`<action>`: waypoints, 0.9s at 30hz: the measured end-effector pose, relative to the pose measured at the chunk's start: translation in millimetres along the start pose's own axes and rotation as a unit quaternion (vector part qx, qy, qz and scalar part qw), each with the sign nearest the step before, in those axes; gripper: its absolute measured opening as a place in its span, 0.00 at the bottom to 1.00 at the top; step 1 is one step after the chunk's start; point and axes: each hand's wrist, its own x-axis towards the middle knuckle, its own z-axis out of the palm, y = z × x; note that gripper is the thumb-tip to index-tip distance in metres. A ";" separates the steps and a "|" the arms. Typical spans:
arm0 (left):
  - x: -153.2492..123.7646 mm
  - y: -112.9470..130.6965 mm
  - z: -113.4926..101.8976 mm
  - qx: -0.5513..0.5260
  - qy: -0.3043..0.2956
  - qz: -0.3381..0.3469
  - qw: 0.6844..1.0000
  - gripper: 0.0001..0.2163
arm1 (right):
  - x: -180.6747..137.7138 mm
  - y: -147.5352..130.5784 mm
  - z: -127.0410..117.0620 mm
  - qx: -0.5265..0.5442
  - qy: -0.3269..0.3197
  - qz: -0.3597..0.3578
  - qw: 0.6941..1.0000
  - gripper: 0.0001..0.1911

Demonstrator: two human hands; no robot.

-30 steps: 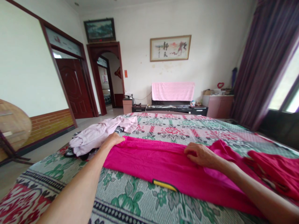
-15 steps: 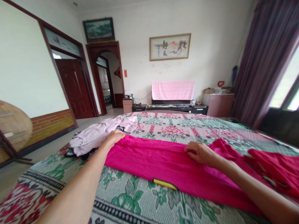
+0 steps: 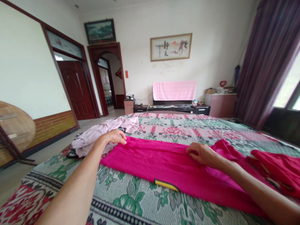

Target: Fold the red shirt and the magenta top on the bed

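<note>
A bright magenta garment [image 3: 152, 159] lies spread across the floral bedspread [image 3: 122, 197], with a yellow tag [image 3: 165, 185] at its near edge. My left hand [image 3: 114, 136] pinches the garment's far left corner, fingers closed on the cloth. My right hand [image 3: 203, 153] presses on the garment's far edge near the middle, fingers curled onto the fabric. More magenta cloth [image 3: 276, 172] is bunched at the right.
A pale lilac garment [image 3: 98, 132] lies crumpled beyond my left hand, over something dark. A round wooden table [image 3: 14, 125] stands at the left. Far off stand a low dark cabinet [image 3: 171, 109], a pink towel and purple curtains [image 3: 264, 62].
My left hand has lifted slightly and shifted right along the garment's corner. The right hand has stayed put. The view has turned a little.
</note>
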 end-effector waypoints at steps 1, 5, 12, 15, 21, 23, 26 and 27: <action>-1.9 2.6 -0.7 0.017 -0.011 -0.002 1.000 0.14 | -0.1 0.5 0.3 -0.001 0.000 0.000 1.000 0.11; -2.2 13.6 9.5 0.103 0.035 -0.083 0.991 0.09 | -0.2 0.4 0.8 -0.003 0.002 0.004 1.000 0.10; 13.5 17.0 27.4 -0.030 0.339 -0.042 0.939 0.14 | 1.1 -0.9 2.1 -0.006 0.053 0.038 0.998 0.12; 18.2 11.3 32.9 -0.247 0.245 -0.098 0.932 0.11 | 0.8 -1.7 2.0 -0.003 0.046 0.029 0.998 0.11; 19.3 11.1 37.4 -0.450 0.156 -0.151 0.866 0.09 | -0.3 -5.1 -0.6 0.003 0.041 0.027 0.999 0.11; 21.1 11.5 38.0 -0.499 0.142 -0.148 0.842 0.09 | -0.1 -4.7 -0.5 0.006 0.041 0.024 0.999 0.11; 24.7 8.8 38.7 -0.561 0.144 -0.136 0.804 0.11 | 0.0 -3.1 0.6 0.010 0.041 0.020 0.999 0.11; 25.6 7.4 38.7 -0.577 0.149 -0.130 0.793 0.11 | -0.2 -2.7 0.9 0.012 0.041 0.018 0.999 0.11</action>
